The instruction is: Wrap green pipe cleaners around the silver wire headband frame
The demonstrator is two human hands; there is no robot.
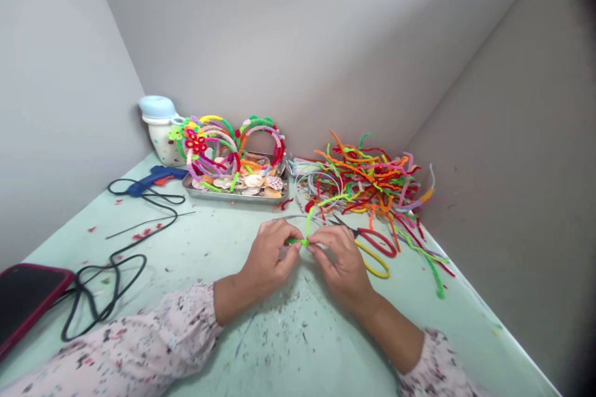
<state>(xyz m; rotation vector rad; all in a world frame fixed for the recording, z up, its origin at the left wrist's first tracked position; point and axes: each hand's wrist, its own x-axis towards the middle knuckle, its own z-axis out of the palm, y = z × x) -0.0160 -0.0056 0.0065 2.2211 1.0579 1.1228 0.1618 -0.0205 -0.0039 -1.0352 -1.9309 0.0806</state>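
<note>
My left hand (271, 255) and my right hand (341, 262) meet above the middle of the table, fingertips almost touching. Between them is a bright green pipe cleaner (308, 223), with one end rising from the fingers and bending right toward the pile. My left thumb and forefinger pinch a darker green part of it; my right thumb and forefinger pinch it just beside. A small red piece (310, 205) shows near the top of the bend. Scissors (372, 247) with red and yellow handles lie just behind my right hand.
A metal tray (233, 196) holds shells and colourful wrapped hoops (212, 142). Right of it spreads a pipe cleaner pile (372, 180) with wire hoops (321, 189). At left are a lidded cup (161, 130), a blue glue gun (156, 178), a black cable (116, 257) and a phone (30, 304).
</note>
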